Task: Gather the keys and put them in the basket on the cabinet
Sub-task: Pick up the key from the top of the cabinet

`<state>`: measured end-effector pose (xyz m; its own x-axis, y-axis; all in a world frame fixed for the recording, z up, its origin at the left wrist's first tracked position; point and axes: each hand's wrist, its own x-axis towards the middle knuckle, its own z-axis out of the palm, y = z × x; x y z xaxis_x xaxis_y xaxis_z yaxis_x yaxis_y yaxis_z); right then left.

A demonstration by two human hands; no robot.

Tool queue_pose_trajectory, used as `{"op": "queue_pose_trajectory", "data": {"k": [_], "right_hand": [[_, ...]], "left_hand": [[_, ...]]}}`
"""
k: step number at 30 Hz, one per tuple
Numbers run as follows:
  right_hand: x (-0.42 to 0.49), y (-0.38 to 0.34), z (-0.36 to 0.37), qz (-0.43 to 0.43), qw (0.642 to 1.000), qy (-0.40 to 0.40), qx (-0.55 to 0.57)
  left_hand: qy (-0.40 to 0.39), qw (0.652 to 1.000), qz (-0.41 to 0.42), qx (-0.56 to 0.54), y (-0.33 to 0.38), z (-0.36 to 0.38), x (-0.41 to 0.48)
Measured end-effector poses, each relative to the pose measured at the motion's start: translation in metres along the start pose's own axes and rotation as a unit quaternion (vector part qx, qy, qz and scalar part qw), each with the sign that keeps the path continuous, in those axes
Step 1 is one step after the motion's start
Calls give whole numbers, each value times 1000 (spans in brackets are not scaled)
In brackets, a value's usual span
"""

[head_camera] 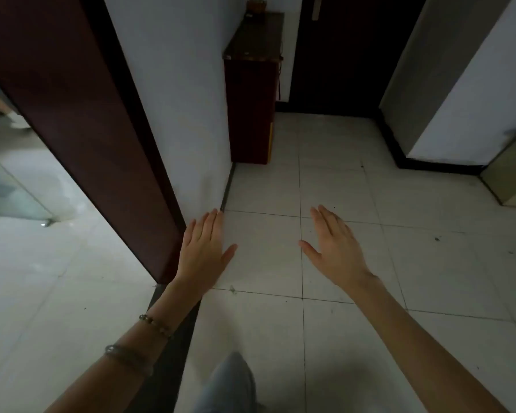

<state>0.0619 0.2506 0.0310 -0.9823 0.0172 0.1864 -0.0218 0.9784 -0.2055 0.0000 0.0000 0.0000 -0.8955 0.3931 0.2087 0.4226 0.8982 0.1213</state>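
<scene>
A dark red cabinet (251, 93) stands against the white wall far ahead, beside a dark door. On the far end of its top sits a small brown basket (256, 6), and a small dark item (248, 15) that may be keys lies in front of it; it is too small to tell. My left hand (203, 251) and my right hand (335, 245) are stretched out flat over the tiled floor, palms down, fingers apart, holding nothing. Both hands are well short of the cabinet.
A dark red door frame (81, 120) and a white wall corner (185, 114) are close on my left. The dark entrance door (340, 55) closes off the corridor. A low pale cabinet (510, 180) juts in at the right. My knee (230, 383) shows below.
</scene>
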Motion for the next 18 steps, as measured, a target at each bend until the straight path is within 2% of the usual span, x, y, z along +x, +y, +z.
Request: {"op": "queue_pose_trajectory", "data": {"k": [3,7,18], "right_hand": [[26,7,6,1,1000,20,3],[78,17,19,2,1000,18,0],[280,43,33,7,999,41,13]], "left_hand": [[25,1000,5,-3,-6,5,29],[20,1000,10,-10,-19,19,82],[39,999,34,1,-76,40,291]]}}
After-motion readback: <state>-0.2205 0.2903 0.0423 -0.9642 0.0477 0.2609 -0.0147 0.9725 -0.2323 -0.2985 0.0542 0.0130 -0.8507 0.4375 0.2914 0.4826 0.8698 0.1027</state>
